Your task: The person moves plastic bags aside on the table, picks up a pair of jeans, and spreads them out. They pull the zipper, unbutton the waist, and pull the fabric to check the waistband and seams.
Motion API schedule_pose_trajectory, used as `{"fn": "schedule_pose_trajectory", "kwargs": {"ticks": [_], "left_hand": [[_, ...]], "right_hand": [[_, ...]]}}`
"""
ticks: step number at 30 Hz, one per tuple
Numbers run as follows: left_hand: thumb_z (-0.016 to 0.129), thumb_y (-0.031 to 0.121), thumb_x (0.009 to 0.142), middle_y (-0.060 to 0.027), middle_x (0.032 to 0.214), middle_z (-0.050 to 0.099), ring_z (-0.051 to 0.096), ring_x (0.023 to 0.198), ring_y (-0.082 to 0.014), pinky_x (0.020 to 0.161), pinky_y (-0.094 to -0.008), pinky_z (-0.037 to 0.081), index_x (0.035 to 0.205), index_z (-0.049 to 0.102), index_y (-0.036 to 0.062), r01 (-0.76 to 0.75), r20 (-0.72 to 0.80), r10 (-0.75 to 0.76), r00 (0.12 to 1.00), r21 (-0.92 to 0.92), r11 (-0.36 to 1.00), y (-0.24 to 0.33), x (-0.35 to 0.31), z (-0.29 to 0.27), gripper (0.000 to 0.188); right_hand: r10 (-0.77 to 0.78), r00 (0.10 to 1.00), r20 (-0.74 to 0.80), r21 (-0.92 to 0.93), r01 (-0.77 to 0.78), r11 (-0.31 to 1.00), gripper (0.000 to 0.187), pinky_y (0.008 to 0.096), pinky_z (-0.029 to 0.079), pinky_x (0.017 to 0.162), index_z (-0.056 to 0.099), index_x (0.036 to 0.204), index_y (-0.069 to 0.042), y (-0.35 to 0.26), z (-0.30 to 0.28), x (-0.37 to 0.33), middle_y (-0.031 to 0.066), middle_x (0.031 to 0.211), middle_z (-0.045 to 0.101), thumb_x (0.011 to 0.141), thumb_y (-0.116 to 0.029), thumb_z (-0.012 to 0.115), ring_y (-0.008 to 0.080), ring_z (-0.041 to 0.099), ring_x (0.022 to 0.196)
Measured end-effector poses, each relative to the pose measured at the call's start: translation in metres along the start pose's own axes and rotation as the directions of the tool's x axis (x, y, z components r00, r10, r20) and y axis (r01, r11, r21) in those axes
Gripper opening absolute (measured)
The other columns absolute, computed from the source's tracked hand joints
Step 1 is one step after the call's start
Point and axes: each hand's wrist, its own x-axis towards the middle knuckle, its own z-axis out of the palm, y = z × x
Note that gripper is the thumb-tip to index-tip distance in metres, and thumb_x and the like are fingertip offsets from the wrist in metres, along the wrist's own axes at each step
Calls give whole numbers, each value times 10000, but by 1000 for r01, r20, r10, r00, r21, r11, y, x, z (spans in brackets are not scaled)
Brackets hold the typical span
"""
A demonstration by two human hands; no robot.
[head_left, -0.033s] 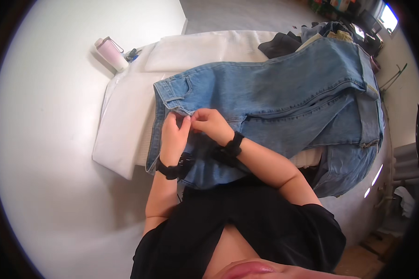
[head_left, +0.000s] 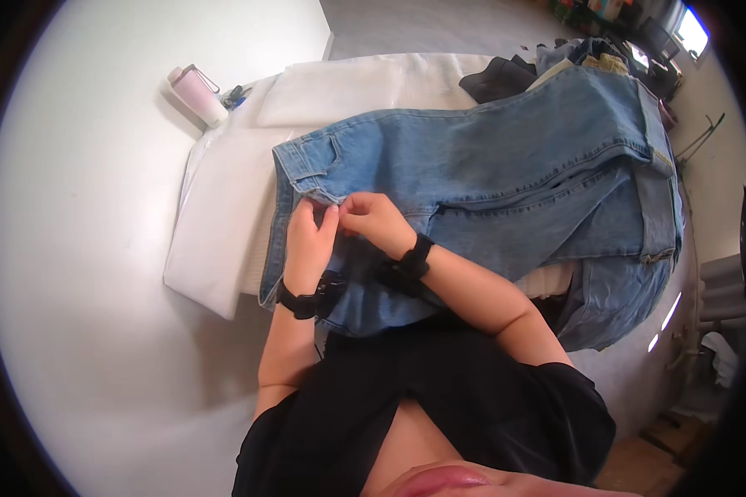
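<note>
A pair of blue jeans lies spread out in front of me, waistband at the left and turned-up cuffs at the right. My left hand is closed on the front opening just inside the waistband, thumb and fingers pinching the denim edge. Right beside it, my right hand pinches the same fly edge between bent fingers. The two hands' fingertips nearly meet, and they hide the exact spot they grip. One front pocket shows on the far side of the waist.
Beneath the jeans is a bed-like surface with a white cover. A pink and white bottle stands at the far left by the white wall. Dark clothes are heaped at the far right. More denim hangs over the right edge.
</note>
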Motion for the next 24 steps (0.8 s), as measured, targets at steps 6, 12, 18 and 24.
{"fn": "schedule_pose_trajectory", "kwargs": {"ticks": [6, 12, 18, 24], "left_hand": [[513, 127, 813, -124, 809, 572, 545, 730, -183, 657, -274, 423, 885, 514, -36, -78, -18, 79, 997, 45, 996, 8, -5, 6, 178], [502, 115, 801, -143, 864, 588, 560, 773, -245, 681, -323, 422, 863, 530, -20, 72, 33, -67, 997, -146, 987, 11, 2, 4, 151], [548, 102, 786, -93, 722, 521, 505, 675, -175, 622, -274, 397, 797, 518, -15, -245, -165, 264, 951, 126, 961, 13, 2, 11, 122], [561, 92, 768, -119, 704, 503, 510, 660, -246, 599, -310, 399, 752, 523, -15, -214, -184, 227, 956, 85, 973, 8, 11, 1, 115]], "right_hand": [[-50, 997, -52, -1, 50, 999, 117, 205, 419, 595, 533, 761, -9, 0, 0, -1, 21, 691, 558, 773, -120, 566, 78, 526, 638], [-71, 996, -48, 128, 76, 989, 86, 206, 426, 555, 517, 710, 2, -2, 1, 0, 40, 649, 562, 748, -65, 554, 84, 522, 588], [-73, 989, -128, 109, 87, 990, 81, 216, 416, 531, 515, 686, 7, -3, 1, -3, 44, 622, 555, 720, -58, 551, 88, 506, 559], [-43, 974, -220, -202, -3, 979, 119, 243, 418, 510, 543, 643, 30, -7, -1, -3, 71, 556, 546, 675, -80, 574, 118, 521, 536]]}}
